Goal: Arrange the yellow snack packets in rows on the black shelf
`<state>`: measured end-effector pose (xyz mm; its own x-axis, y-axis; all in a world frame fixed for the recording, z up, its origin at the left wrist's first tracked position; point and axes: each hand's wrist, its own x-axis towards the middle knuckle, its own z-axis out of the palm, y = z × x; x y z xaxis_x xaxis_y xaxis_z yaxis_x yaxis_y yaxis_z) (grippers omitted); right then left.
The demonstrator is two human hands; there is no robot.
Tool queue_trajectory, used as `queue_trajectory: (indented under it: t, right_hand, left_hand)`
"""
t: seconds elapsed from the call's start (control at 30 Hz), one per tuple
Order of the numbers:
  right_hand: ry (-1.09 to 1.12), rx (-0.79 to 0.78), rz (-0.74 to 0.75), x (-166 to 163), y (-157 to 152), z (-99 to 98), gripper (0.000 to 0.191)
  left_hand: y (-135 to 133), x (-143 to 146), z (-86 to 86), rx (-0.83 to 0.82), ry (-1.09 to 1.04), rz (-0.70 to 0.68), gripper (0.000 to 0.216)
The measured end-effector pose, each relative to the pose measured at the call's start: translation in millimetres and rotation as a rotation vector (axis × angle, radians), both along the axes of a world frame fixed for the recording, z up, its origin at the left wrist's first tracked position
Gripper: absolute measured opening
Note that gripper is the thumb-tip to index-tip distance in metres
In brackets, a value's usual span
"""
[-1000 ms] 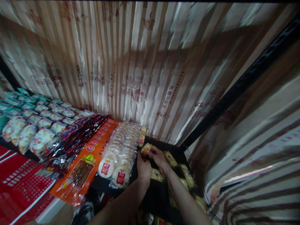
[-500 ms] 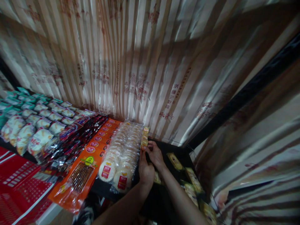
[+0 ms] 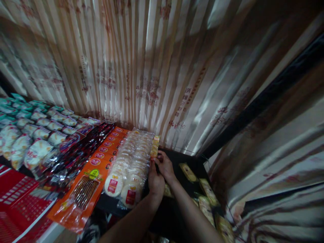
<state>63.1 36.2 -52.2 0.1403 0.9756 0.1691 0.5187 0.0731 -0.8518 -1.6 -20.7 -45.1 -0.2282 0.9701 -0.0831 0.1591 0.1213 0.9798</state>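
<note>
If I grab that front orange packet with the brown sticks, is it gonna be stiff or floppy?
The orange packet is probably somewhat floppy, since the clear film at its near end looks wrinkled. Shiny highlights there suggest it may feel a bit slippery. The brown sticks look thin, so squeezing might bend or break them.

I have a small yellow, oblong snack packet in a shiny wrapper with an orange-red patch (image 3: 153,155) at the fingertips of my left hand (image 3: 156,180) and right hand (image 3: 165,166). It sits at the near end of a short, narrow row of similar yellow packets (image 3: 156,141) on the black shelf (image 3: 177,157), just beside the clear-wrapped round white crackers (image 3: 135,158). The row runs away from me toward the curtain (image 3: 149,67). My fingers cover part of the packet's near end, and its lettering is too blurred for me to read.
</note>
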Motion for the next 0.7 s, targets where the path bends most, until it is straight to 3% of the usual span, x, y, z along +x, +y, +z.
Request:
queue_trajectory:
  t: [0.13,0.27,0.43,0.57,0.7]
  right_hand:
    - [-0.129,0.007,-0.051,8.5,-7.7,5.4,0.039]
    - [-0.46,0.023,-0.129,38.6,-24.8,20.6,0.031]
    - [-0.9,-0.145,-0.231,86.3,-45.7,38.7,0.031]
    - [-0.943,-0.327,-0.177,105.2,-52.0,43.4,0.032]
    - [-0.767,-0.256,-0.139,108.6,-47.9,38.1,0.025]
  left_hand:
    - [-2.1,-0.3,4.1,-0.018,0.014,0.001,0.067]
    - [-7.1,-0.1,10.7,-0.044,0.062,-0.012,0.069]
    - [-15.9,8.6,22.9,-0.078,0.095,-0.029,0.062]
    - [-22.4,16.6,35.9,-0.14,0.116,-0.074,0.056]
    - [-26.5,20.2,43.7,-0.177,0.114,-0.102,0.053]
